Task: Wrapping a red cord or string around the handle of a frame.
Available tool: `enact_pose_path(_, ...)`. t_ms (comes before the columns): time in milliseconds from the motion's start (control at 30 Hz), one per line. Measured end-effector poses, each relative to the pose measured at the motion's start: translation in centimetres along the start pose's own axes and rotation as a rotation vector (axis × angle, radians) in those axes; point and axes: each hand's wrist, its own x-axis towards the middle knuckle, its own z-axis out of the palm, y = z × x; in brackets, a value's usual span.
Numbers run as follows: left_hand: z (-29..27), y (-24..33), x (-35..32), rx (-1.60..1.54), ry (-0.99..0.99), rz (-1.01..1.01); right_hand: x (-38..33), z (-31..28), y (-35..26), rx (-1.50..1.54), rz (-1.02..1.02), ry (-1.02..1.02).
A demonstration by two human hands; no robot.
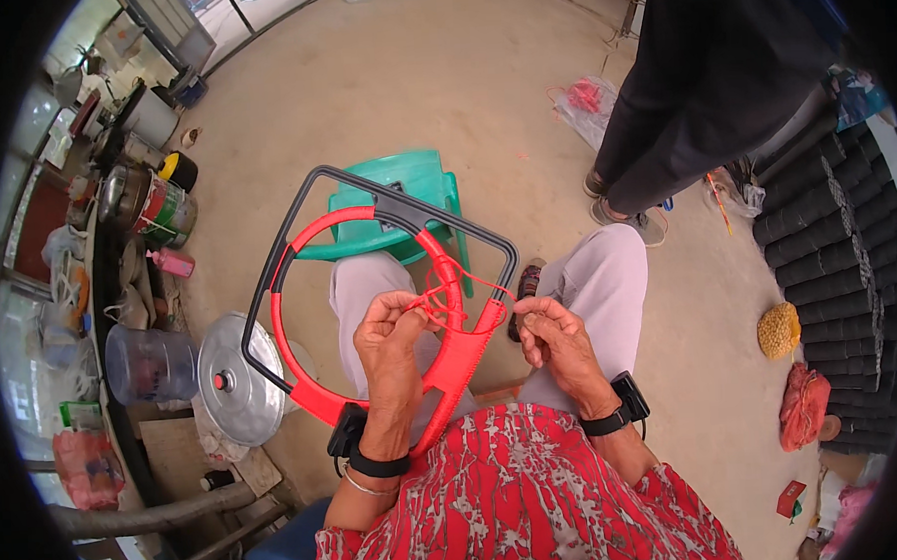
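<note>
Thin red cord (435,303), tangled in loops, stretches between tightly pinched left fingers (395,304) and closely pinched right fingers (547,317), crossing a ridged red ring (460,358) joined to an angular black frame (395,204).

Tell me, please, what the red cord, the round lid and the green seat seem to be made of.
Red cord: fibre, seemingly matte, since it loops softly; synthetic or cotton, I can't tell.
Round lid: metal, perhaps aluminium, from its silvery sheen.
Green seat: probably moulded plastic, smooth, given its even colour and rounded edges.
</note>
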Motion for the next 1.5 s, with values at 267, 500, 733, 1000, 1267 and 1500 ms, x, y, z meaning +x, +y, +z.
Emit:
enact_pose_path(267, -2.0, -3.1, 2.5, 0.290, 0.049, -0.002, 2.2, -0.3, 2.9, 0.159, 0.136, -0.029)
enact_pose_path(500, -0.5, -3.7, 2.7, 0.056, -0.076, -0.342, 1.0, 1.6, 2.2, -0.019, 0.074, -0.065)
enact_pose_path(733, 1.0, -1.4, 0.9, -0.224, -0.137, -0.364, 0.8, 2.4, 2.1, -0.172, -0.038, -0.109)
enact_pose_path(1000, -0.4, -2.9, 4.1, 0.007, -0.454, -0.573, -1.3, 3.1, 0.1, -0.488, -0.304, -0.023)
enact_pose_path(1267, 0.2, -2.7, 3.0, -0.066, -0.703, -0.688, -3.1, 2.5, -2.4, -0.637, -0.545, -0.052)
enact_pose_path(1500, 4.0, 1.1, -0.2, 0.049, -0.627, -0.602, -4.8, 2.1, -5.2, -0.329, -0.232, -0.117)
